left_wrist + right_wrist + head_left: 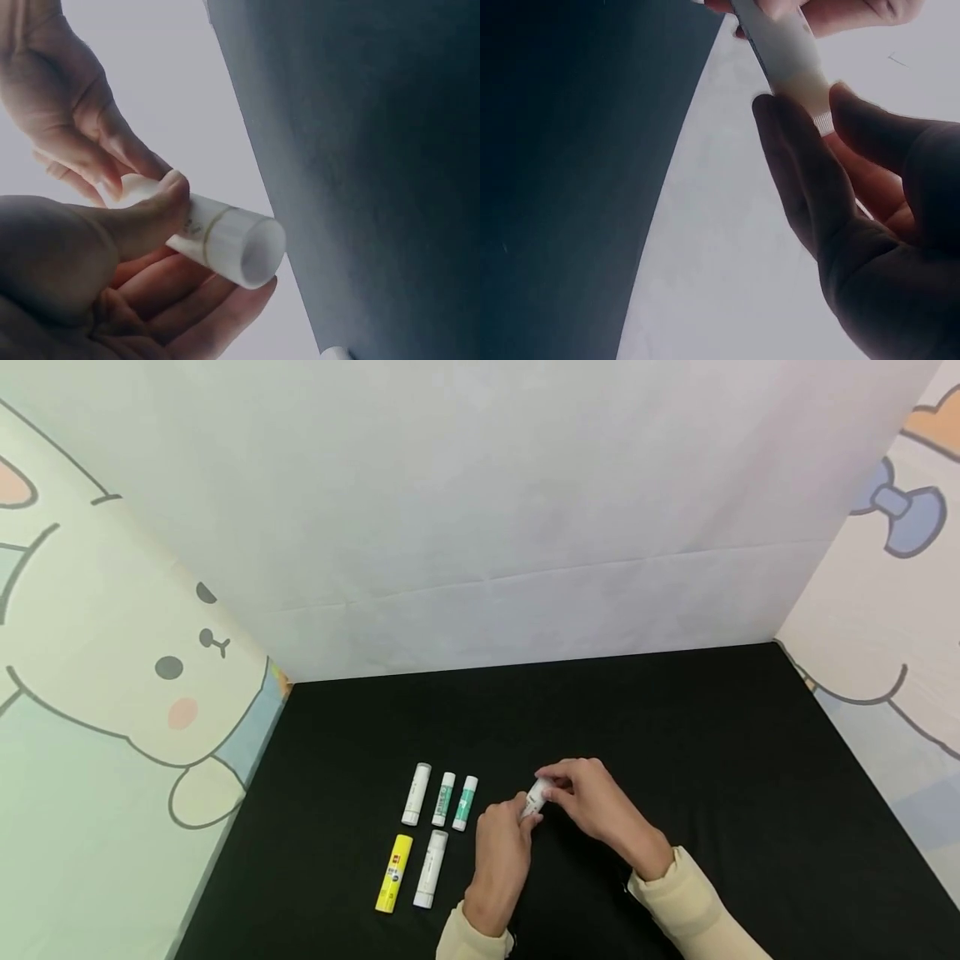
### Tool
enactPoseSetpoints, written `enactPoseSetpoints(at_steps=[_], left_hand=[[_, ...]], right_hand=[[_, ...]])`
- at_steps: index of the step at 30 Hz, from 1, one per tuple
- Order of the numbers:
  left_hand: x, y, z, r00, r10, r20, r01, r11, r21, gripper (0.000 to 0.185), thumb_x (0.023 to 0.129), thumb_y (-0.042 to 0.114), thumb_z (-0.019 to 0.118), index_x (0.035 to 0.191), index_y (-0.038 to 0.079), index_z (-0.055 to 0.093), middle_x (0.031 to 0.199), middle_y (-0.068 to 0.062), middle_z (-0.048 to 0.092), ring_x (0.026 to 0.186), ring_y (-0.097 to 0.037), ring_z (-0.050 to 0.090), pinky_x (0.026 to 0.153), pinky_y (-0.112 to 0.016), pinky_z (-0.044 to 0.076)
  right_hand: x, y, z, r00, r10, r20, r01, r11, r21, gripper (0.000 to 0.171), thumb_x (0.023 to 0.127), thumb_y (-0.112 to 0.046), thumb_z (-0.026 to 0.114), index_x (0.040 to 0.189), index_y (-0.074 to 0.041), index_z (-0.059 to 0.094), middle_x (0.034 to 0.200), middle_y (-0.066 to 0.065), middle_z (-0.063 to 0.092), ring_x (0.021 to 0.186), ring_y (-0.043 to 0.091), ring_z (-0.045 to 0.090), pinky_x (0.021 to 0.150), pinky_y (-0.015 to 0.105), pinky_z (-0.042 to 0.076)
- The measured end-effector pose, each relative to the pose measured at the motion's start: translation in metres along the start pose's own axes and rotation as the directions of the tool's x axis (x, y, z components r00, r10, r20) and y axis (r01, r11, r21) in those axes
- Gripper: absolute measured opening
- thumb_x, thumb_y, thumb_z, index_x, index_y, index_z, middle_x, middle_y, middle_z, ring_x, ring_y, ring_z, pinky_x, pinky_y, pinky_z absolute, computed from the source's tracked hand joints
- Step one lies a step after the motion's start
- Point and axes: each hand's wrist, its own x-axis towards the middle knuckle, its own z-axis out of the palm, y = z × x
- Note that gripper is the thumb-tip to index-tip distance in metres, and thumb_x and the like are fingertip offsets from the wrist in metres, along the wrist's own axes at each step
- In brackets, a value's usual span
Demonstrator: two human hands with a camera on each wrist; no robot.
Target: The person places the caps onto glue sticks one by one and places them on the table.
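Between both hands is a white glue stick point(536, 797), held tilted above the black table. My left hand point(501, 847) grips its body, thumb on top and fingers beneath, as the left wrist view shows; one round end of the glue stick point(244, 244) sticks out past the fingers. My right hand point(603, 806) pinches the opposite end between thumb and fingertips. In the right wrist view a ridged band shows at that end of the glue stick point(791, 64), close to the right thumb point(862, 124).
Left of the hands, several glue sticks lie on the black tabletop point(660, 718): a white one point(416, 795), two green-and-white ones point(443, 799), a yellow one point(393, 874) and another white one point(431, 870). A pale cloth wall point(487, 527) stands behind, with cartoon-printed cloth point(112, 652) at the sides.
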Motion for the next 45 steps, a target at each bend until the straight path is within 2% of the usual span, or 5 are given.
enactPoseSetpoints(at_steps=[8, 20, 28, 37, 45], left_hand=[[0.0, -0.001, -0.004, 1.0, -0.004, 0.012, 0.004, 0.998, 0.06, 0.012, 0.088, 0.009, 0.085, 0.093, 0.006, 0.074, 0.078, -0.011, 0.073, 0.064, -0.024, 0.069, 0.053, -0.032, 0.047], [-0.002, 0.0, -0.007, 0.999, -0.035, -0.011, 0.035, 0.999, 0.026, 0.01, 0.091, 0.008, 0.083, 0.093, 0.005, 0.074, 0.075, -0.009, 0.071, 0.062, -0.021, 0.066, 0.052, -0.031, 0.045], [-0.005, -0.003, -0.01, 0.999, -0.042, -0.029, 0.044, 0.998, 0.046, 0.01, 0.091, 0.01, 0.083, 0.093, 0.005, 0.074, 0.076, -0.01, 0.072, 0.065, -0.026, 0.07, 0.052, -0.034, 0.047], [-0.009, -0.011, -0.014, 0.997, -0.072, -0.013, 0.072, 0.996, 0.049, 0.011, 0.09, 0.009, 0.083, 0.09, 0.006, 0.073, 0.074, -0.008, 0.071, 0.063, -0.021, 0.067, 0.051, -0.031, 0.042], [-0.013, -0.018, -0.018, 0.993, -0.116, 0.006, 0.116, 0.993, 0.028, 0.012, 0.09, 0.008, 0.084, 0.087, 0.007, 0.072, 0.072, -0.005, 0.068, 0.061, -0.013, 0.061, 0.051, -0.029, 0.041]], right_hand=[[-0.001, 0.004, 0.008, 1.0, -0.019, -0.025, 0.019, 1.0, 0.006, 0.026, 0.095, 0.003, 0.075, 0.121, 0.005, 0.076, 0.116, 0.016, 0.077, 0.093, 0.02, 0.075, 0.076, 0.029, 0.061], [0.001, 0.001, 0.014, 0.999, -0.015, -0.047, 0.016, 1.0, 0.022, 0.028, 0.096, 0.004, 0.073, 0.124, 0.004, 0.074, 0.118, 0.013, 0.076, 0.097, 0.021, 0.075, 0.079, 0.03, 0.062], [0.004, -0.002, 0.022, 0.999, 0.004, -0.05, -0.003, 1.0, 0.026, 0.029, 0.096, 0.003, 0.073, 0.126, 0.002, 0.075, 0.122, 0.013, 0.075, 0.1, 0.021, 0.074, 0.08, 0.03, 0.061], [0.006, -0.008, 0.033, 0.999, 0.037, -0.01, -0.037, 0.999, 0.039, 0.03, 0.097, 0.003, 0.073, 0.127, 0.002, 0.074, 0.122, 0.012, 0.075, 0.1, 0.02, 0.073, 0.08, 0.03, 0.06], [0.008, -0.01, 0.042, 1.0, 0.014, 0.009, -0.015, 0.998, 0.069, 0.029, 0.097, 0.005, 0.072, 0.126, 0.003, 0.074, 0.12, 0.013, 0.074, 0.098, 0.019, 0.073, 0.078, 0.027, 0.06]])
